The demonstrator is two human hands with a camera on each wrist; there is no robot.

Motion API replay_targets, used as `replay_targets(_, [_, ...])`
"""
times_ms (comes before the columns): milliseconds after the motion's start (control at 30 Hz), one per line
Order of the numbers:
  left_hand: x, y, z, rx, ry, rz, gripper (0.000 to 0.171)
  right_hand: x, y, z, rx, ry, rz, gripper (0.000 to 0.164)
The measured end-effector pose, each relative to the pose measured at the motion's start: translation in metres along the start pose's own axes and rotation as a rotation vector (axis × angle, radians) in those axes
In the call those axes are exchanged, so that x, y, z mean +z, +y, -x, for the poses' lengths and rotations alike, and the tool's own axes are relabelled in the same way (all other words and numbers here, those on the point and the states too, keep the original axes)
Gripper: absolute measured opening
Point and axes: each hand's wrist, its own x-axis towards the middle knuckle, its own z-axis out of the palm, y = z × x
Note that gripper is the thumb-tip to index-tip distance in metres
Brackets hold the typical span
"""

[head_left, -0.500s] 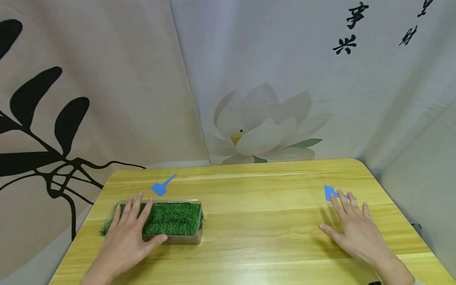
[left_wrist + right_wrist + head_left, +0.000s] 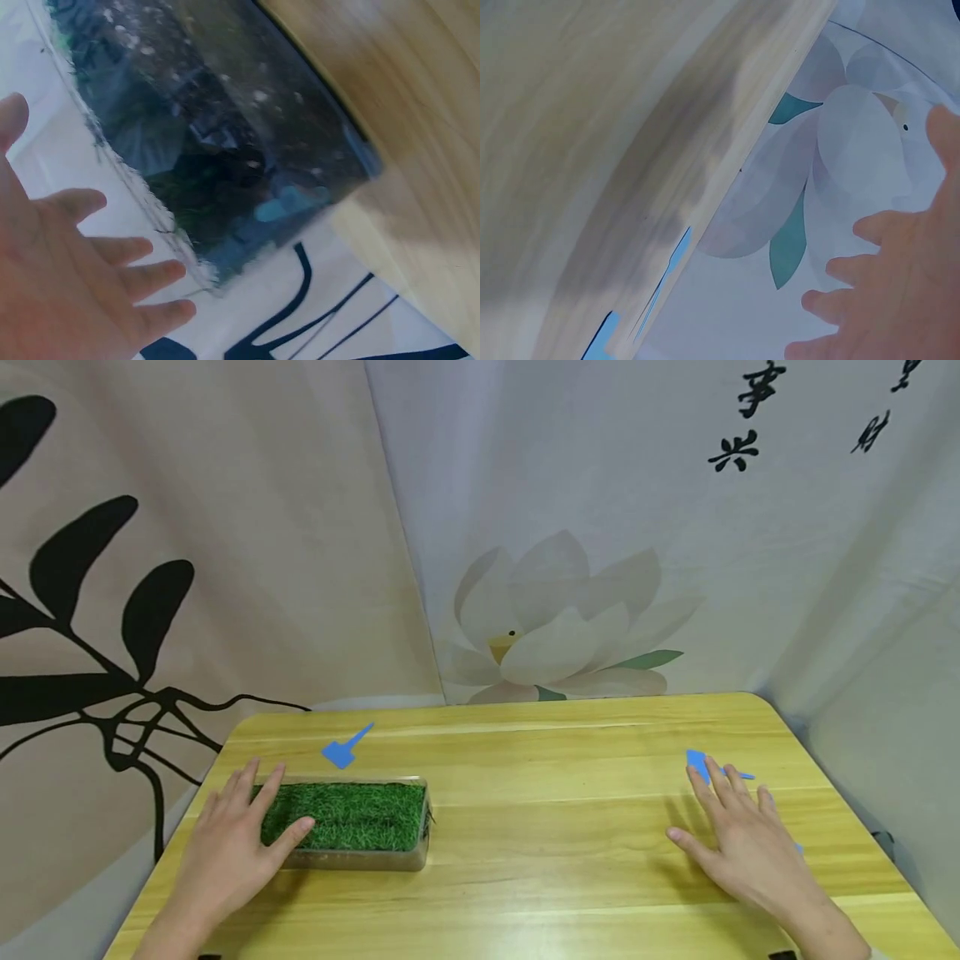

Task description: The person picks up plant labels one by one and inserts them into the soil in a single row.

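Note:
A clear box (image 2: 360,860) topped with green artificial grass (image 2: 352,814) sits on the left half of the table. My left hand (image 2: 228,847) is over the box's left end, fingers spread, hiding that end; in the left wrist view the box's side (image 2: 225,142) appears beside the fingertips, with a gap between. My right hand (image 2: 742,852) hovers above the table's right side, fingers spread and holding nothing. Just beyond its fingertips lies a flat blue piece (image 2: 696,760), partly covered by them. A bit of blue also shows beside that hand's outer edge.
Behind the box lies a flat blue piece (image 2: 341,753) with a narrow handle-like strip. The wooden table (image 2: 555,827) has rounded far corners. Close behind it hangs a pale curtain (image 2: 570,527) printed with a flower, leaves and characters.
My left hand has shifted left, uncovering more of the grass. The right hand has barely moved. The whole head view has shifted slightly.

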Motion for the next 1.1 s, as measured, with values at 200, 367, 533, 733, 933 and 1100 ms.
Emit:
replay_targets(200, [-0.001, -0.012, -0.003, -0.066, 0.041, 0.014, 0.077, -0.001, -0.005, -0.001, -0.018, 0.020, -0.018, 0.093])
replay_targets(367, [-0.003, -0.020, -0.005, -0.173, 0.059, 0.033, 0.069, 0.000, -0.009, -0.001, -0.029, 0.023, -0.024, 0.090])
replay_targets(533, [-0.003, -0.027, -0.005, -0.267, 0.122, 0.073, 0.051, 0.001, -0.014, -0.002, -0.024, 0.008, -0.027, 0.088])
replay_targets(733, [-0.003, -0.033, -0.008, -0.353, 0.146, 0.111, 0.032, 0.000, -0.021, -0.004, 0.006, -0.006, -0.058, 0.086])
replay_targets(933, [-0.002, -0.039, -0.010, -0.328, 0.180, 0.132, 0.020, -0.002, -0.027, -0.006, 0.038, -0.024, -0.093, 0.085])
replay_targets(1100, [-0.002, -0.040, -0.010, -0.308, 0.190, 0.119, 0.018, -0.001, -0.032, -0.008, 0.062, -0.048, -0.103, 0.085])
